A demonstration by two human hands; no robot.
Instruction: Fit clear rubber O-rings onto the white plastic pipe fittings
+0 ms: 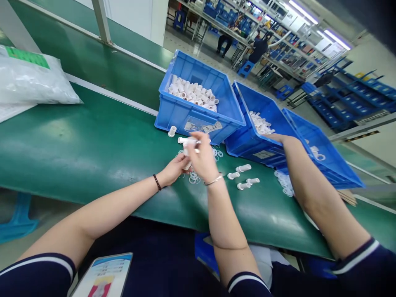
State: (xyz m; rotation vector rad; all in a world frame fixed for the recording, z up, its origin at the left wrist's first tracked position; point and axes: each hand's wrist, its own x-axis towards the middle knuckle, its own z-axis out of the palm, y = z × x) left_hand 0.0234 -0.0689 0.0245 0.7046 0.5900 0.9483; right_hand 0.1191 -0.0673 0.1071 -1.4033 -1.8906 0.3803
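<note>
My left hand (175,168), with a dark bracelet at the wrist, is closed on a white plastic pipe fitting (187,166) just over the green table. Close above and to its right is my right hand (202,156), smeared by motion, its fingers closed around another white piece (189,145) that looks like a similar fitting. Thin white rings (194,177) lie loose on the table below and beside both hands. One flanged white fitting (172,131) stands behind them, near the first blue bin. Several more fittings (243,168) lie to the right of my right forearm.
A blue bin (198,117) heaped with white fittings stands behind my hands. Two more blue bins (266,154) (332,163) sit to its right; a co-worker's arm (309,177) reaches into the middle one. Clear rings (284,183) lie beside that arm. A plastic bag (35,80) rests at far left.
</note>
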